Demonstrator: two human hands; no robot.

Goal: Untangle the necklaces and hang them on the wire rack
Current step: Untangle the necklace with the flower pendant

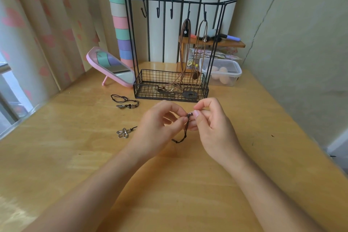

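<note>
A black wire rack (131, 30) with hooks along its top bar stands at the back of the wooden table. Two brown cord necklaces (181, 51) hang from its right hooks, their pendants resting in the basket at its base. In front of the rack, my left hand (160, 128) and my right hand (212, 126) pinch a dark cord necklace (185, 130) at its bead and knot, and a short loose end hangs below. Its silver flower pendant (123, 133) lies on the table to the left. Another dark cord necklace (123, 102) lies left of the rack.
A pink tabletop mirror (111, 67) leans left of the rack. A clear lidded plastic box (222, 73) and a small wooden shelf (212, 43) with brushes stand behind the rack on the right. A curtain hangs at the left, and a wall runs along the right.
</note>
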